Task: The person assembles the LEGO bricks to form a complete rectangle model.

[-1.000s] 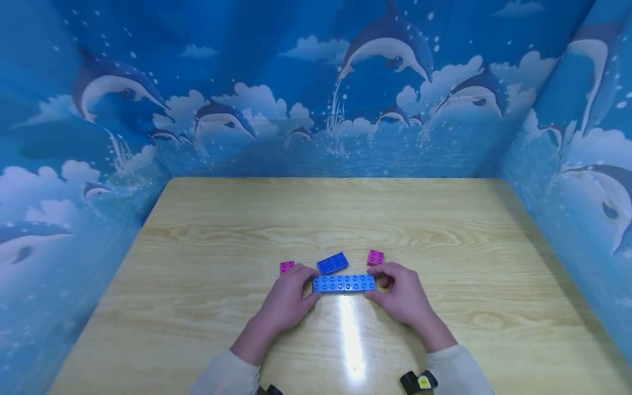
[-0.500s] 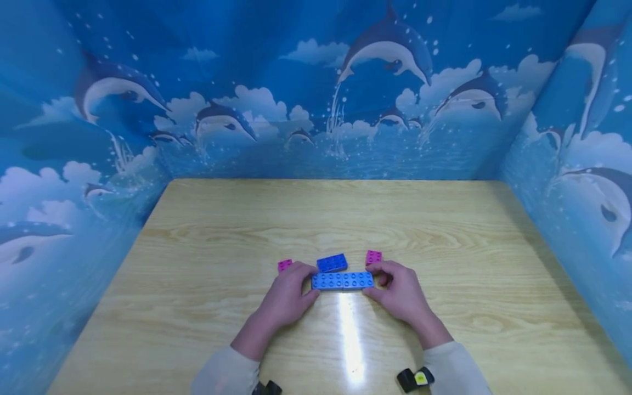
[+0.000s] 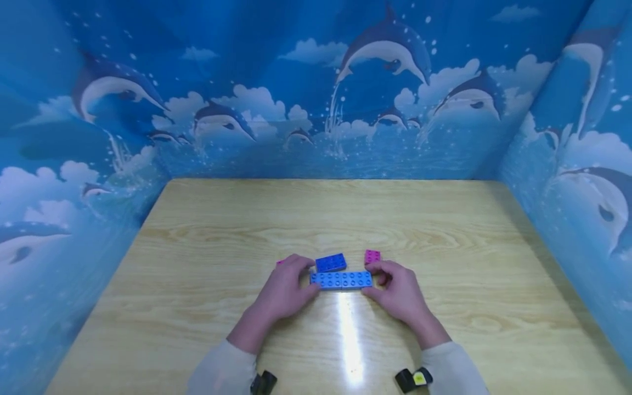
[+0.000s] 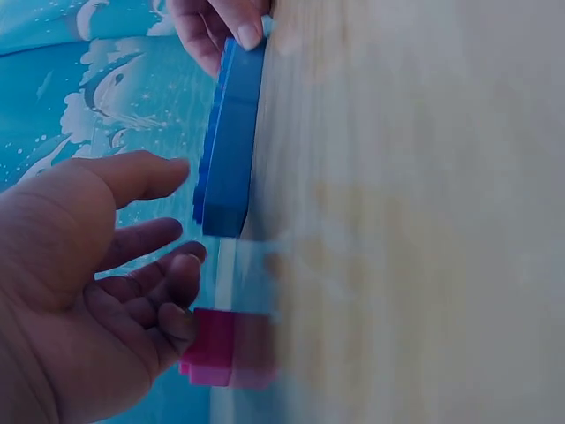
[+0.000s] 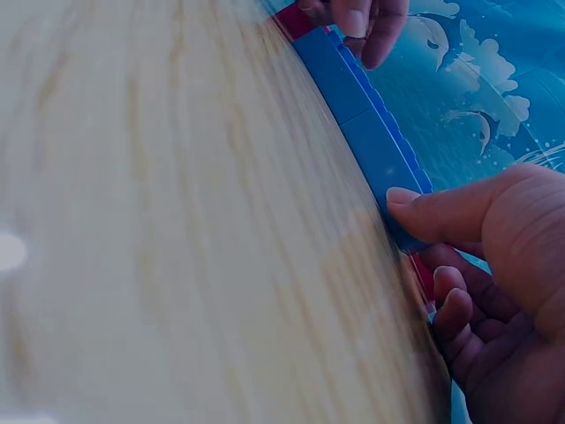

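Note:
Two light blue toy building bricks, the left one [image 3: 327, 281] and the right one [image 3: 356, 280], lie end to end on the table, studs up. My right hand [image 3: 399, 293] pinches the right end of this row between thumb and fingers. At the other end, my left hand [image 3: 285, 289] has its fingers loosely bent and apart; the left wrist view shows a gap between its thumb and the blue row [image 4: 231, 146]. Just behind the row lies a darker blue brick [image 3: 331, 263], slightly turned.
A small pink brick [image 3: 372, 257] sits behind my right hand. Another pink brick [image 4: 212, 346] is beside my left fingers, mostly hidden by that hand in the head view. The wooden table [image 3: 207, 219] ends at a dolphin-printed cloth [image 3: 276, 126] behind.
My left hand has let go of the row's left end and drawn slightly left, covering more of the left pink brick. The right hand keeps its pinch.

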Demonstrator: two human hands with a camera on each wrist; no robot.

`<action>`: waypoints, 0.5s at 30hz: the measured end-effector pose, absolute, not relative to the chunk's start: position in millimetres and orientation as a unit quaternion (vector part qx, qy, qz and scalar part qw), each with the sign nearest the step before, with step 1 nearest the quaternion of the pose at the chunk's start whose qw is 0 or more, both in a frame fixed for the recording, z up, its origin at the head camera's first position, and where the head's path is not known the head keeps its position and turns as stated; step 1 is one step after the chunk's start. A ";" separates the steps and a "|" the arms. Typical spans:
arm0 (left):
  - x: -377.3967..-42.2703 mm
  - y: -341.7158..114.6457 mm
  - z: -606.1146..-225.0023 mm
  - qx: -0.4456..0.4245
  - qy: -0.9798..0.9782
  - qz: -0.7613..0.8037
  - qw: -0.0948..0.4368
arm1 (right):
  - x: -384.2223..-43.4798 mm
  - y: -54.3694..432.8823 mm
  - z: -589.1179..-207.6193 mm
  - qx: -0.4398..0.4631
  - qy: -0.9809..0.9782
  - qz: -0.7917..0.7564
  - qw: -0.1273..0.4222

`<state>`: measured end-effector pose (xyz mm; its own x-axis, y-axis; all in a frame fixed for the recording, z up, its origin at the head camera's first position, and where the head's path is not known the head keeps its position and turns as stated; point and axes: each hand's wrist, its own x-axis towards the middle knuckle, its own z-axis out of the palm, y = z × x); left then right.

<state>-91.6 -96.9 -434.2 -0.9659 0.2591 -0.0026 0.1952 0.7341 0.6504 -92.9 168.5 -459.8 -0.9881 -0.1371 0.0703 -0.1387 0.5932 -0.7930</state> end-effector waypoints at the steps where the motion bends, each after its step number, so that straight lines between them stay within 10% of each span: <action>1: -94.5 -96.8 -432.5 0.121 0.930 0.346 0.042 | -93.0 168.4 -459.7 0.078 -0.892 0.445 0.002; 15: -134.7 -78.3 -420.5 0.113 0.940 0.312 0.072 | -92.0 170.3 -459.4 0.077 -0.890 0.449 0.006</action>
<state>-134.7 -78.3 -420.5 -0.9643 0.2570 -0.0646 0.1672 0.7793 0.6039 -92.0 170.3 -459.4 -0.9882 -0.1312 0.0792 -0.1416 0.5844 -0.7990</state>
